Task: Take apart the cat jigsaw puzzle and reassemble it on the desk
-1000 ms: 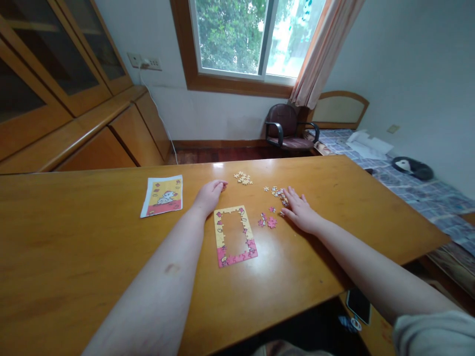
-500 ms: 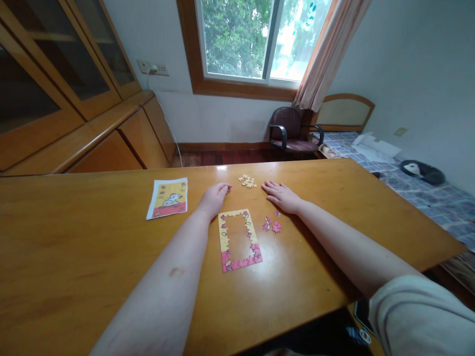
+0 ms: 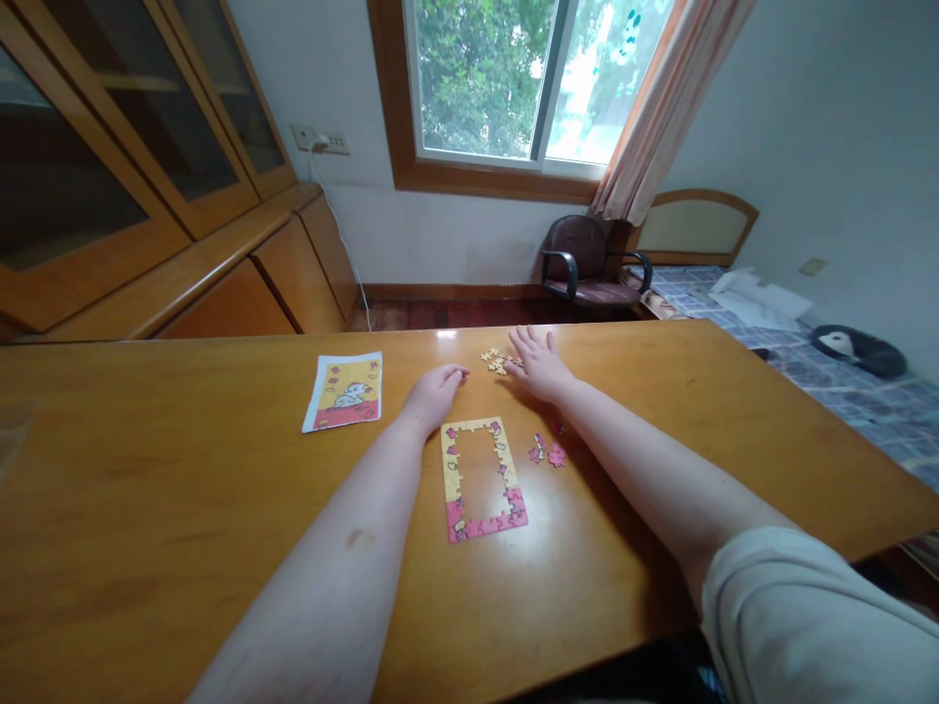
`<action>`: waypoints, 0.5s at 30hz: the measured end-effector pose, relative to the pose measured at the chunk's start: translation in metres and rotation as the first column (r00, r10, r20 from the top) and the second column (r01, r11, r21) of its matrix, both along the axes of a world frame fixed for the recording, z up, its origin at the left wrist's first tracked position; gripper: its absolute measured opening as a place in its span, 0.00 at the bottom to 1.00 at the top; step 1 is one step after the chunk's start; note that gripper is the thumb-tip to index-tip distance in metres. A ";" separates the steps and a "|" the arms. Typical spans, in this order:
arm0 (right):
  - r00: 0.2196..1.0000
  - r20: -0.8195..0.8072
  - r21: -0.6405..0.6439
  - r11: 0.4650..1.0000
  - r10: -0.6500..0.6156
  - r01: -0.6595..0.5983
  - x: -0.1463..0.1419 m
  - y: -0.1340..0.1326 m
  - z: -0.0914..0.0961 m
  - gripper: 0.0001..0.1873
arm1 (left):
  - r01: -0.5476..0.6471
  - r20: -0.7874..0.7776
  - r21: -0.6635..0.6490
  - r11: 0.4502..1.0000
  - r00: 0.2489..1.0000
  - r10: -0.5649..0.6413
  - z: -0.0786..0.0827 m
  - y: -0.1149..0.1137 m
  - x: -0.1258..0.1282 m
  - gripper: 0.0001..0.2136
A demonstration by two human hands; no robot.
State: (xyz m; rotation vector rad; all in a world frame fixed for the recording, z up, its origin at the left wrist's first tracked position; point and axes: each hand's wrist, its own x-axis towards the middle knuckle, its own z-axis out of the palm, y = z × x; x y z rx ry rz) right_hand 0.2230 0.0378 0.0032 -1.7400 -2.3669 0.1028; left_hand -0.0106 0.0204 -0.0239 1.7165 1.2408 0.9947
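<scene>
My right hand (image 3: 539,367) lies open with its fingers spread, at the right side of a small pile of yellow puzzle pieces (image 3: 496,360); its thumb side touches or covers some of them. My left hand (image 3: 438,393) rests on its side left of the pile, fingers pressed together; whether something small is between them is hidden. Nearer to me lies a puzzle frame (image 3: 452,479), yellow above and pink below, its middle open to the table. Several pink puzzle pieces (image 3: 556,454) lie right of it, beneath my right forearm's left edge.
A printed picture (image 3: 344,393) of a white duck-like figure lies left of my left hand on the wooden table (image 3: 183,489). Beyond the table stand an armchair (image 3: 579,254) and, at the right, a bed (image 3: 778,342). A wooden cabinet (image 3: 220,244) lines the left wall.
My right hand has moved left and away from me, from beside the pile onto its right edge. My left hand stays about where it was beside the puzzle frame. The view has shifted slightly.
</scene>
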 end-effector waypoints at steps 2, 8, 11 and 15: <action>0.986 -0.012 -0.020 0.986 0.168 -0.168 -0.017 0.000 0.000 0.40 | 0.009 -0.013 0.012 1.000 1.000 -0.009 0.000 0.001 0.000 0.16; 0.990 0.013 -0.134 0.981 0.143 -0.140 -0.055 0.016 -0.012 0.44 | -0.027 0.010 0.047 0.999 1.000 0.027 0.002 0.000 -0.001 0.15; 0.989 0.048 -0.148 0.980 0.140 -0.132 -0.066 0.018 -0.013 0.44 | -0.105 0.086 0.053 0.993 0.991 0.100 0.008 -0.002 -0.001 0.16; 0.976 0.002 -0.131 0.968 0.217 -0.215 -0.087 0.009 -0.009 0.41 | -0.300 0.183 0.092 0.950 0.943 0.280 0.015 -0.004 -0.005 0.17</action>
